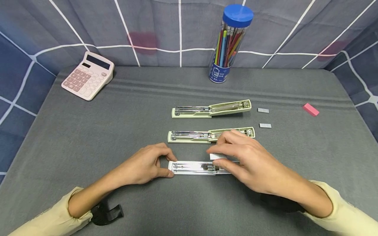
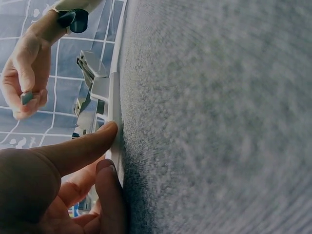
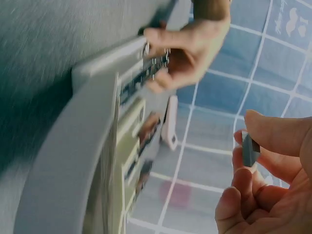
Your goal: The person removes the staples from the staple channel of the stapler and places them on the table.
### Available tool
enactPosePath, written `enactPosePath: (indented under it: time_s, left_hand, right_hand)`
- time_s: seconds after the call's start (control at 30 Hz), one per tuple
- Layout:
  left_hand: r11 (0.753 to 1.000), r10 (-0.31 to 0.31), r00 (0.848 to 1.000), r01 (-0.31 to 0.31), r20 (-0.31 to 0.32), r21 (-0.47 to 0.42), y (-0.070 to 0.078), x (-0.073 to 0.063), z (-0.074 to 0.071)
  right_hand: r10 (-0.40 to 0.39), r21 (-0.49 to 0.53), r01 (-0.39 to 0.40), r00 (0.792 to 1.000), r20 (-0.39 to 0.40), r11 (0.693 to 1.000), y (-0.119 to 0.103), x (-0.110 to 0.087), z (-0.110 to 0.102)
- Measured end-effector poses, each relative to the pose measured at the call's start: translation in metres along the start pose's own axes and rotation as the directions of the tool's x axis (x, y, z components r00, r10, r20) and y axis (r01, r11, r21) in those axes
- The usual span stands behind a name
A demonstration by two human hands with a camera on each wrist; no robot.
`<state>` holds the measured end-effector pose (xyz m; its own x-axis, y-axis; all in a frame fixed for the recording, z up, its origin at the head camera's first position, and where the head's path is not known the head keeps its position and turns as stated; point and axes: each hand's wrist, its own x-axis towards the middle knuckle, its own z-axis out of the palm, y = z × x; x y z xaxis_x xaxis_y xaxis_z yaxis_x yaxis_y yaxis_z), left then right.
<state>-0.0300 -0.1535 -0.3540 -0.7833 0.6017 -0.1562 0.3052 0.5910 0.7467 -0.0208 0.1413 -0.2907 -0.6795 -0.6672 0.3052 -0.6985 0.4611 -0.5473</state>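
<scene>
A white stapler (image 1: 193, 167) lies opened flat on the grey table, its metal magazine facing up. My left hand (image 1: 149, 165) holds its left end between thumb and fingers. In my right hand (image 1: 251, 160), a short strip of staples (image 1: 217, 156) is pinched between thumb and fingers, above the stapler's hinge area. The right wrist view shows the same staple strip (image 3: 250, 150) held clear of the stapler. My right hand hides the stapler's right part in the head view. Just behind lies a pale green stapler (image 1: 189, 136), also opened out, partly covered by my right fingers.
Farther back lies another opened green stapler (image 1: 192, 111). Two staple strips (image 1: 263, 110) lie to its right, with a pink eraser (image 1: 311, 109) beyond. A pink calculator (image 1: 87, 75) sits at the back left. A blue-lidded tub of pencils (image 1: 220, 73) stands at the back.
</scene>
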Motion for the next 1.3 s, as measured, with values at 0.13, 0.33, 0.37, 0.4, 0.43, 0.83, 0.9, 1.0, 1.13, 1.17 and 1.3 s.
enactPosePath:
  time_s: [0.13, 0.33, 0.37, 0.4, 0.43, 0.83, 0.9, 1.0, 1.13, 1.17, 1.3]
  left_hand:
    - [1.000, 0.004, 1.000, -0.004, 0.000, -0.001, 0.000, 0.000, 0.000]
    - [1.000, 0.003, 1.000, -0.003, 0.001, -0.006, 0.000, 0.000, 0.000]
    - [1.000, 0.003, 1.000, -0.003, 0.001, -0.006, 0.000, 0.000, 0.000]
    - [1.000, 0.003, 1.000, -0.003, 0.000, -0.005, 0.000, 0.000, 0.000]
    - [1.000, 0.002, 1.000, -0.002, 0.001, -0.004, 0.000, 0.000, 0.000]
    - [1.000, 0.002, 1.000, -0.002, 0.003, -0.002, 0.000, 0.000, 0.000]
    - [1.000, 0.003, 1.000, -0.003, 0.001, -0.002, 0.000, 0.000, 0.000]
    - [1.000, 0.003, 1.000, -0.003, 0.001, -0.001, 0.000, 0.000, 0.000]
    - [1.000, 0.000, 1.000, 0.000, 0.002, 0.001, 0.000, 0.000, 0.000]
    - [1.000, -0.001, 1.000, 0.001, 0.003, 0.001, 0.000, 0.000, 0.000]
    - [1.000, -0.001, 1.000, 0.001, 0.003, -0.008, 0.000, 0.000, 0.000]
  right_hand:
    - [0.032, -0.031, -0.033, 0.999, -0.042, 0.999, 0.007, -0.010, -0.012]
    - [0.072, -0.093, -0.083, 0.991, -0.116, 0.992, 0.025, -0.028, -0.024]
    - [0.075, -0.110, -0.089, 0.989, -0.127, 0.990, 0.028, -0.031, -0.026]
    - [0.082, -0.127, -0.099, 0.987, -0.138, 0.987, 0.031, -0.034, -0.029]
    - [0.090, -0.138, -0.111, 0.985, -0.149, 0.984, 0.035, -0.037, -0.031]
    - [0.257, -0.205, -0.287, 0.953, -0.162, 0.936, 0.077, -0.066, -0.045]
    - [0.276, -0.212, -0.303, 0.949, -0.150, 0.929, 0.084, -0.069, -0.046]
    - [0.307, -0.231, -0.331, 0.942, -0.134, 0.915, 0.094, -0.073, -0.045]
    - [0.337, -0.235, -0.357, 0.934, -0.122, 0.904, 0.104, -0.076, -0.043]
    - [0.339, -0.235, -0.358, 0.933, -0.117, 0.904, 0.106, -0.077, -0.042]
    - [0.333, -0.238, -0.344, 0.939, -0.086, 0.908, 0.113, -0.080, -0.040]
